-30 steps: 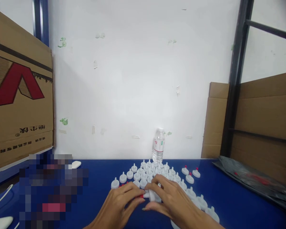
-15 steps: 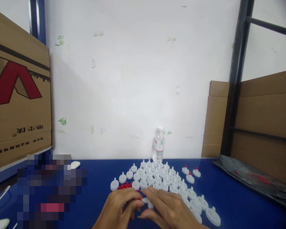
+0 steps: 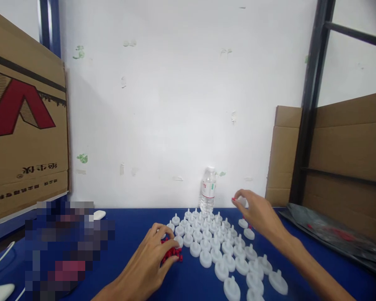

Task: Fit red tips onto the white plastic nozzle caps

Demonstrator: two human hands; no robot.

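Fingers of the right hand [image 3: 257, 212] pinch a white cap [image 3: 242, 202] above the far bench [image 3: 301, 259]; the left hand [image 3: 153, 259] curls loosely over red plugs [image 3: 171, 253] beside the white caps [image 3: 219, 246].

1. Illumination: bright, even and diffuse; the white wall [image 3: 181, 104] is near overexposure at the centre of the frame, with no distinct light source in view.
2. Shadows: soft and faint; a dim band falls on the wall beside the cardboard box [image 3: 25, 121] at upper left.
3. Glare: a mild sheen on the blue table [image 3: 301, 259] and on the dark plastic sheet [image 3: 335, 238] at lower right.
4. Distortion: wide-angle bending tilts the black frame post [image 3: 310, 104] at the right edge.
5. Sharpness: slightly soft overall; the right hand [image 3: 257, 213] shows slight motion blur. A pixelated block [image 3: 65, 246] masks the lower left.
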